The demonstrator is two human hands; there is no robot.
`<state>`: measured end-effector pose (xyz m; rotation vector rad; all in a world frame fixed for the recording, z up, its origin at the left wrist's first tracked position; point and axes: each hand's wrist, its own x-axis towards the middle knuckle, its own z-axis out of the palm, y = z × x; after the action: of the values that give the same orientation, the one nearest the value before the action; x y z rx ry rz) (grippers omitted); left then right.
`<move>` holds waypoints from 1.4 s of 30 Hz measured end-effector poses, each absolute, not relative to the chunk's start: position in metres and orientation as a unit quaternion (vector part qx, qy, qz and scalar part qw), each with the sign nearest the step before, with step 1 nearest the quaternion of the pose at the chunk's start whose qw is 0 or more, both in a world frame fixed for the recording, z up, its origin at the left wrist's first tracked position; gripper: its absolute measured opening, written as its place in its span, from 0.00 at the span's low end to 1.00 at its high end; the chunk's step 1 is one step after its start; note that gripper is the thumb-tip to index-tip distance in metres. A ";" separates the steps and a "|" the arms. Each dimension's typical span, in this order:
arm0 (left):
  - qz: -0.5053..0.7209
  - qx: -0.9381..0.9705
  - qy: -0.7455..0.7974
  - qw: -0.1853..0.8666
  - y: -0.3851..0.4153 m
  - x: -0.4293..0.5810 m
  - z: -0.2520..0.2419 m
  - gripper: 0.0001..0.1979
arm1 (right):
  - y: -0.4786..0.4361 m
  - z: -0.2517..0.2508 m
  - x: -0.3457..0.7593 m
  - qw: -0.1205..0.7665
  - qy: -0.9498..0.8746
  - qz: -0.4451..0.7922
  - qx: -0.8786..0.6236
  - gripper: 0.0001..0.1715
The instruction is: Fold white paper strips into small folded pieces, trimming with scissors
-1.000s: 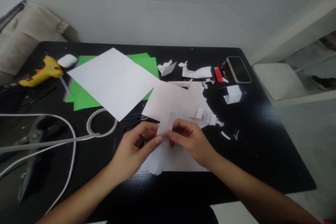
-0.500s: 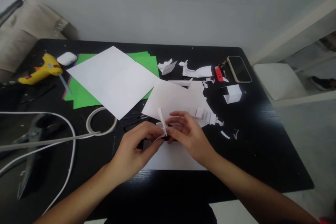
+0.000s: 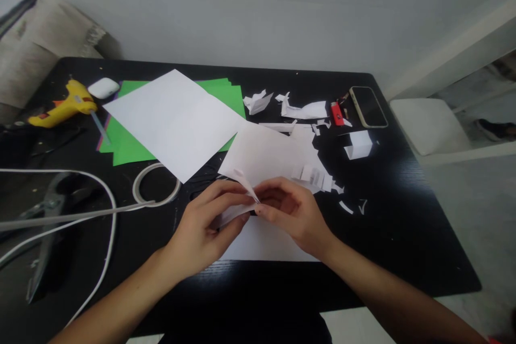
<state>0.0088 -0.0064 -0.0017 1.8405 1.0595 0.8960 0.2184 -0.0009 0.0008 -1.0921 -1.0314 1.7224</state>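
A small folded piece of white paper (image 3: 246, 185) is held between both hands above the table's near middle. My left hand (image 3: 209, 223) grips its left part, thumb below and fingers above. With thumb and forefinger, my right hand (image 3: 296, 215) pinches the paper near its fold; the other fingers curl behind. One narrow flap stands up and leans left between the hands. Beneath them lies a white sheet (image 3: 270, 242), partly covered. Just beyond is another white sheet (image 3: 258, 150) with a pleated paper strip (image 3: 312, 176) on its right side.
Green sheets (image 3: 133, 150) lie under a white square sheet (image 3: 175, 123). A yellow glue gun (image 3: 74, 105), white cable (image 3: 113, 242) and pliers-like tool (image 3: 48, 231) are on the left. Paper scraps (image 3: 304, 109), a red lighter (image 3: 336, 114) and a phone (image 3: 368, 106) sit at the back right.
My right hand's fingers have closed in around the paper. The upright flap now tilts further left, and more of the paper shows inside my left hand.
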 end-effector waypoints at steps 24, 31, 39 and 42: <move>0.372 0.426 0.468 0.679 0.000 0.017 -0.005 0.12 | 0.003 -0.006 0.217 0.401 -0.360 0.685 -0.490 0.10; 0.370 0.387 0.457 0.710 0.001 0.017 -0.006 0.17 | 0.004 -0.007 0.218 0.404 -0.374 0.674 -0.492 0.11; 0.390 0.367 0.439 0.721 0.001 0.015 -0.004 0.13 | 0.003 -0.005 0.217 0.394 -0.348 0.706 -0.475 0.13; 0.420 0.369 0.412 0.720 0.001 0.013 -0.003 0.09 | 0.003 -0.005 0.217 0.405 -0.324 0.715 -0.468 0.19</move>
<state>0.0135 0.0006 -0.0028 0.8156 0.9108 0.9285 0.2167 0.0029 -0.0048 -1.1822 -0.8183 1.8039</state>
